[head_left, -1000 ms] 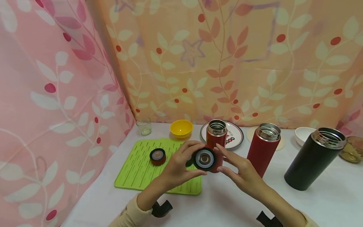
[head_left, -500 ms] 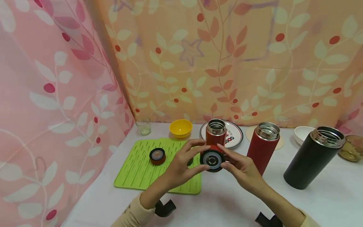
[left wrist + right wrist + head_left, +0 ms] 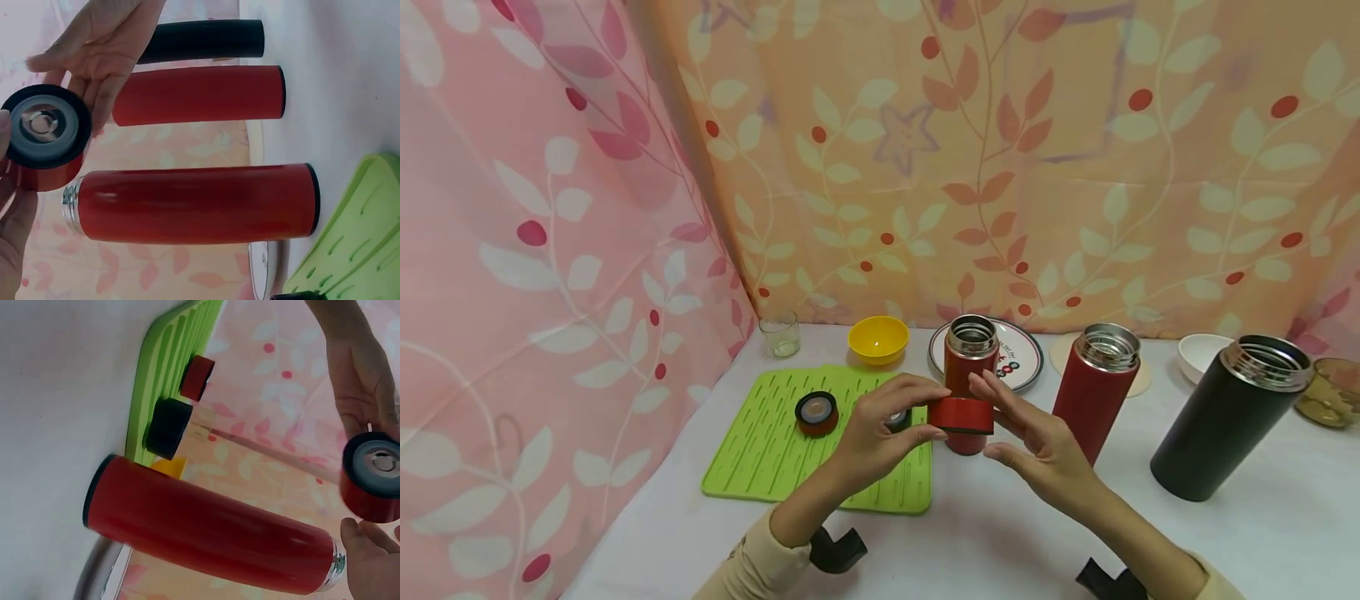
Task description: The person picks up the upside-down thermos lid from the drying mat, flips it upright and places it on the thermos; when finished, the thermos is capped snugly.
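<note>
Head view: my left hand (image 3: 883, 429) is pinching the held lid (image 3: 960, 415), red with a black rim, by its left side. The held lid is hanging above the bench (image 3: 1000, 542), about level, right in front of the left red bottle (image 3: 972, 367). My right hand (image 3: 1041, 442) is hovering on the right, fingers extended, thumb apart from the lid, not clenched; can't tell if a fingertip is touching the rim. On the left, the green mat (image 3: 745, 467) is carrying a small red lid (image 3: 816, 414) and a black lid (image 3: 898, 421), the latter partly behind my left hand. On the right, the right red bottle (image 3: 1093, 400) and the black bottle (image 3: 1228, 425) are standing with bare steel necks. Yellow bowl (image 3: 878, 340) and printed plate (image 3: 1026, 375) are sitting on the far side.

Left wrist view: the held lid is showing its grey seal and metal centre. Judging by this, I'm handling it best when gripping only the outer wall, leaving the seal untouched. The left red bottle is standing just beyond.

Right wrist view: my left hand is doing the grasping; my right hand is resting beside the lid in the air, apparently bearing no weight. For steadiness, I'd want to be bringing right thumb and fingers onto the opposite wall before loosening the left pinch, and holding the rim level.
</note>
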{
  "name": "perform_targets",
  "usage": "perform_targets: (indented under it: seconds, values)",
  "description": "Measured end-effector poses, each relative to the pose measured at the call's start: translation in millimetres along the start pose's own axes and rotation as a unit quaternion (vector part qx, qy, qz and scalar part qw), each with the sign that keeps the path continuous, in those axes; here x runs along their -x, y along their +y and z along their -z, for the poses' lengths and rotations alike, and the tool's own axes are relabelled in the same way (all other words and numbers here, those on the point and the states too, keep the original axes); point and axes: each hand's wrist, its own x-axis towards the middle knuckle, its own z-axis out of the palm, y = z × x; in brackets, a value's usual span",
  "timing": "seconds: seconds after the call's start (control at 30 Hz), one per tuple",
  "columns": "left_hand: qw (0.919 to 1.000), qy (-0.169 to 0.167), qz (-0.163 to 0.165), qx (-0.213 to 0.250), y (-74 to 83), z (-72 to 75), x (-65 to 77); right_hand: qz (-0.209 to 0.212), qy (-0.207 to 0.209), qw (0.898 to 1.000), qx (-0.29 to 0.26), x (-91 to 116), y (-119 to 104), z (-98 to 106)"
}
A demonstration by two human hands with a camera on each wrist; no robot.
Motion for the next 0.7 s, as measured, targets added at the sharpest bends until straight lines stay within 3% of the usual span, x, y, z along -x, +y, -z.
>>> perform_targets:
  seconds: [0.23,0.33,0.43,0.53,0.7]
  values:
    - [0.9926,0.033,-0.117,-0.001,1.9,-2.9,-2.2,-0.053,-0.028,0.994,-0.093,-0.4,4.8,6.0]
    - [0.9889,0.037,-0.144,-0.009,3.9,-5.4,-2.9,-0.054,-0.023,0.991,-0.119,-0.9,4.4,6.7]
    - [0.9906,0.040,-0.131,-0.011,5.1,-7.7,-3.0,-0.045,0.005,0.993,-0.111,-1.3,1.9,5.6]
    - [0.9957,0.030,-0.087,0.012,4.7,-9.1,-2.3,-0.030,0.038,0.994,-0.099,-1.2,-0.2,2.9]
    - [0.9977,0.008,-0.030,0.060,3.9,-11.1,-2.1,0.056,0.071,0.992,-0.087,-3.1,1.6,-4.7]
